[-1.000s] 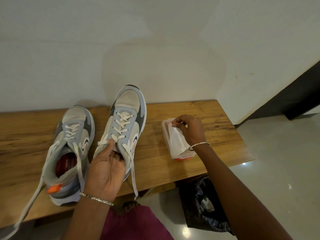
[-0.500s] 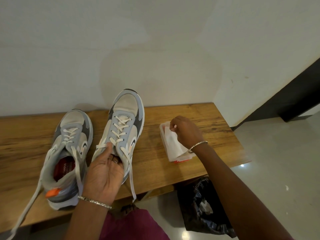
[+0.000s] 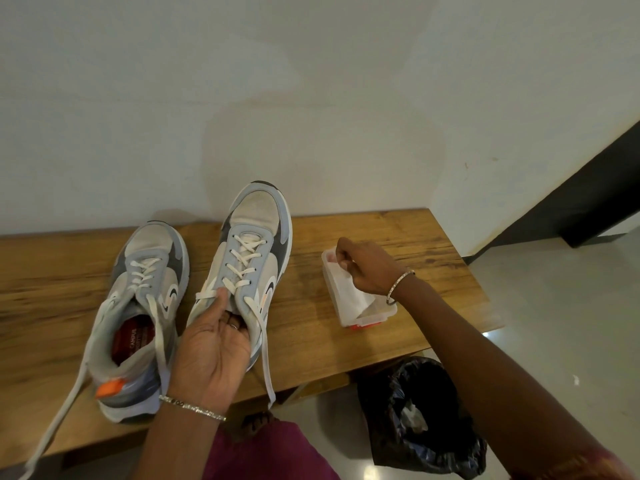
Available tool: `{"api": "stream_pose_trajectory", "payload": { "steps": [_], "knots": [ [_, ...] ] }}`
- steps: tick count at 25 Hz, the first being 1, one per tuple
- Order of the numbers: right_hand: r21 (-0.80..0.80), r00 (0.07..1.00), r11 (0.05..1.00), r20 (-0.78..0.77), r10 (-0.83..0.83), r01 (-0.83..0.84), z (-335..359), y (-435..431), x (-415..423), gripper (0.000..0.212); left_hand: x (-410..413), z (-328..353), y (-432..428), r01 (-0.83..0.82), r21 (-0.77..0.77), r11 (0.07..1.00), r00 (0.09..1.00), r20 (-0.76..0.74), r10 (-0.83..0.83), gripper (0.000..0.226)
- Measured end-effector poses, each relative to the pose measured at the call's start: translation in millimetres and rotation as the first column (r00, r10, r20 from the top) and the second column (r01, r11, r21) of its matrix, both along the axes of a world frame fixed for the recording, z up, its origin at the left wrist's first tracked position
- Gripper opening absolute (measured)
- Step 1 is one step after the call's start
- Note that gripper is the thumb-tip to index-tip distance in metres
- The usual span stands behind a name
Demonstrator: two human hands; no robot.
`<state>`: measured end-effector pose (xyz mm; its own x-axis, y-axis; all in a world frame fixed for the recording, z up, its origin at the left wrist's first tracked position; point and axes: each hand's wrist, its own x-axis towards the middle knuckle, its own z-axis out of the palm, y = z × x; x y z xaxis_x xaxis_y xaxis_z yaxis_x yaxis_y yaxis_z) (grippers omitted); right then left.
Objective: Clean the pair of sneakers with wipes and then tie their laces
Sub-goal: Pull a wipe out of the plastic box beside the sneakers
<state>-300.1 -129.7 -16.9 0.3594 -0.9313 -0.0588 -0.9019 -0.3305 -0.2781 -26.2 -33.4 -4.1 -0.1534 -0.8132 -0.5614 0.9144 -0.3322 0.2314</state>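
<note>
Two things matter: the light, firm sneaker (image 3: 252, 251) at centre, gripped at its collar by the left hand (image 3: 213, 344), and the limp, probably damp wipe (image 3: 349, 296) right of centre, its corner pinched by the right hand (image 3: 372, 268).

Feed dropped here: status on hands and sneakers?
Left hand grips held sneaker by its opening. Right hand pinches wipe at the pack. Laces loose, other sneaker on bench. Nothing blocking.
</note>
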Motion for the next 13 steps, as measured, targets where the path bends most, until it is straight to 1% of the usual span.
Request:
{"api": "stream_pose_trajectory", "payload": {
  "steps": [2, 4, 6, 8, 9, 11, 12, 13],
  "knots": [
    [0.008, 0.997, 1.000, -0.075, -0.021, 0.022, 4, -2, -4, 0.022, 0, 0, 0, -0.001, 0.002, 1.000, 1.000, -0.002, 0.001, 0.050],
    [-0.027, 0.990, 0.996, -0.113, -0.089, 0.087, 10, -6, -9, 0.018, 0, -1, 1, 0.004, 0.000, 1.000, 1.000, -0.018, -0.004, 0.050],
    [-0.072, 0.985, 0.986, -0.073, -0.153, 0.148, 18, -8, -12, 0.012, 2, 0, 1, 0.007, -0.025, 1.000, 0.999, -0.036, -0.008, 0.055],
    [-0.062, 0.982, 0.981, 0.041, -0.184, 0.186, 26, -6, -14, 0.012, 2, -1, 0, 0.016, -0.038, 0.999, 0.999, -0.031, -0.018, 0.077],
    [-0.056, 0.973, 0.976, 0.105, -0.204, 0.210, 28, -3, -14, 0.011, 2, -1, 0, 0.017, -0.034, 0.999, 0.999, -0.036, -0.018, 0.077],
    [-0.078, 0.923, 0.953, 0.284, -0.262, 0.294, 34, 7, -15, 0.010, 1, 0, 0, -0.002, 0.004, 1.000, 0.999, -0.035, 0.002, 0.054],
    [-0.073, 0.883, 0.940, 0.373, -0.284, 0.333, 35, 11, -15, 0.013, 1, 1, -1, -0.007, 0.019, 1.000, 0.999, -0.032, 0.007, 0.049],
    [-0.028, 0.852, 0.936, 0.423, -0.308, 0.352, 36, 12, -14, 0.017, 0, 1, -3, -0.013, 0.038, 0.999, 1.000, -0.014, 0.013, 0.046]
  ]
}}
